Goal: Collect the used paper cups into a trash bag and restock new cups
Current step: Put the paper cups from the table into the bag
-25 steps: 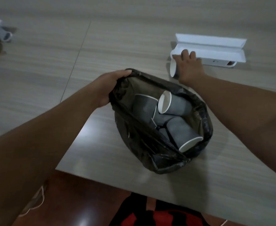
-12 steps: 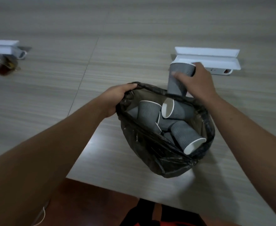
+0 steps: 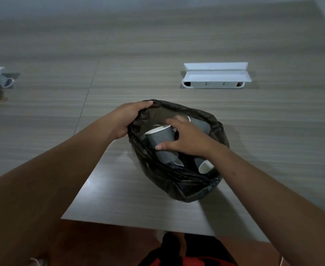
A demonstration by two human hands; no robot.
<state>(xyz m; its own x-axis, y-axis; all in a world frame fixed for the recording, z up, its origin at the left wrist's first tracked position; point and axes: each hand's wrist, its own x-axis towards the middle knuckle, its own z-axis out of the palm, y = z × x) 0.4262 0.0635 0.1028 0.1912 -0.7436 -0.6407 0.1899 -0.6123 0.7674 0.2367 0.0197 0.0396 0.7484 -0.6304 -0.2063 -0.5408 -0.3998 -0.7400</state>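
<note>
Cup gripped by right hand inside bag; left hand clutching rim.

Your glossy, crinkled black plastic trash bag, ribbed matt grey paper cups with smooth white rims, your matt wood-grain laminate table, smooth white plastic socket box

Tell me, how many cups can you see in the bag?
3: one under the right hand, cup; one behind it; one at the bag's near side. More may be hidden.
</note>
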